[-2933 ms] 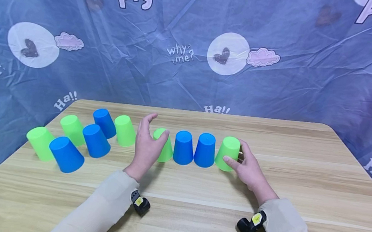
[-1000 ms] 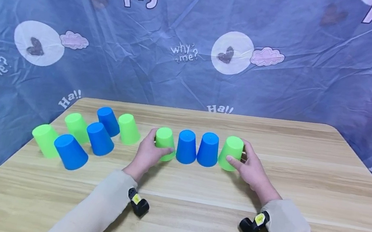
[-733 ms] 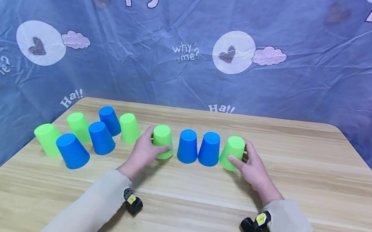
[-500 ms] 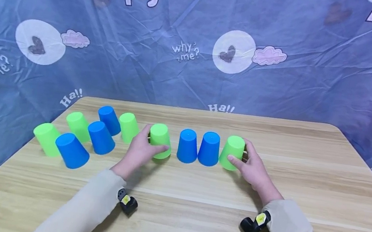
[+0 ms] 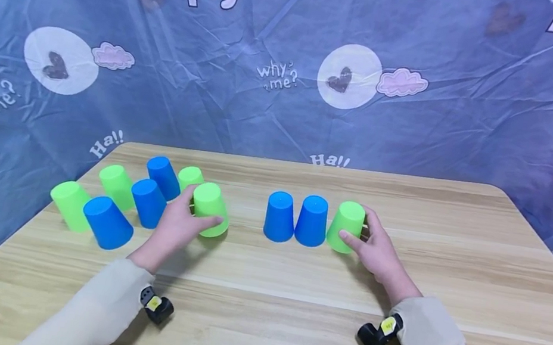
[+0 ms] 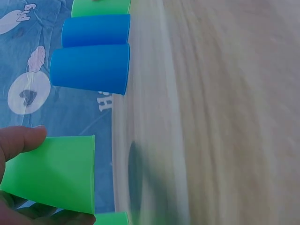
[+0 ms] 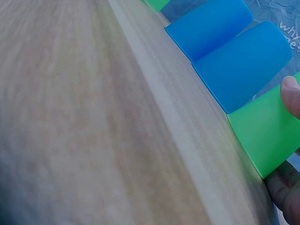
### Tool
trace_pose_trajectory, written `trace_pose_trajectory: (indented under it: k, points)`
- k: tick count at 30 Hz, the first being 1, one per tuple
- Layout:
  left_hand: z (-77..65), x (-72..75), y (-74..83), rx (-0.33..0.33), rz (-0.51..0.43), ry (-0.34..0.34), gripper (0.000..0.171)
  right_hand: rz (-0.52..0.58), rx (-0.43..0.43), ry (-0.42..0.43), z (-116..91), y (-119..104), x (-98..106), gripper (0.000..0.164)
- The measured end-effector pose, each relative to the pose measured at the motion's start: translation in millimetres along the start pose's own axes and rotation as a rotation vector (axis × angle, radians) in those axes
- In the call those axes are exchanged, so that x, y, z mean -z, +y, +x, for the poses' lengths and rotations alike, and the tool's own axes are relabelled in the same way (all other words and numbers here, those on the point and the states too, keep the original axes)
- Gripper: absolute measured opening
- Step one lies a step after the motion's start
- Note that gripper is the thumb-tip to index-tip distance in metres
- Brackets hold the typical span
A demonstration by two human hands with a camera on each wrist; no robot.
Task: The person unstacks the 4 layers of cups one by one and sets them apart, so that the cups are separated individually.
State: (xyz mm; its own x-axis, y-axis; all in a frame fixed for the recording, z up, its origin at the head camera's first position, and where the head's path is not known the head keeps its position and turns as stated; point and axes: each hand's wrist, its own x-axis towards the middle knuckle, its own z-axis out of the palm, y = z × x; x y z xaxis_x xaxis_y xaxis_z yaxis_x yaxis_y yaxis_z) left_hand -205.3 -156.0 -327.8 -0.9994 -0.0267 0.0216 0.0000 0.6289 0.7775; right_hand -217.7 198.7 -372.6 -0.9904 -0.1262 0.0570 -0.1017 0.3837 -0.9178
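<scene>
My left hand (image 5: 177, 224) grips an upside-down green cup (image 5: 209, 207), thumb on the near side and fingers around the back. In the left wrist view this green cup (image 6: 51, 173) hangs above the table, its shadow apart from it. At the right, my right hand (image 5: 376, 256) holds another green cup (image 5: 345, 227) by its side, rim down on the table. That green cup (image 7: 267, 129) stands against a blue cup (image 7: 243, 65) in the right wrist view. Two upside-down blue cups, one left (image 5: 280, 216) and one right (image 5: 312, 220), stand side by side left of it.
On the left stand several more upside-down cups in two slanting rows, among them a blue cup (image 5: 107, 223) and a green cup (image 5: 70, 206). A green cup (image 5: 190, 176) is partly hidden behind the held one. Behind the wooden table (image 5: 275, 317) hangs a patterned blue cloth (image 5: 232, 111).
My left hand took hold of the green cup at the row's left end and moved it left, away from the blue cups. The right hand keeps its hold in place.
</scene>
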Motion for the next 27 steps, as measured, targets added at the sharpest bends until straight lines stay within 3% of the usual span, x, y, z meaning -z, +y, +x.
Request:
trace_pose_trajectory:
  k: [10, 27]
  points:
    - [-19.6, 23.2, -13.1, -0.005, 0.050, 0.001, 0.070, 0.005, -0.001, 0.004, 0, 1, -1, 0.067]
    - [-44.9, 56.8, -37.7, 0.049, 0.112, 0.024, 0.080, 0.011, -0.021, 0.000, -2, -1, 0, 0.069]
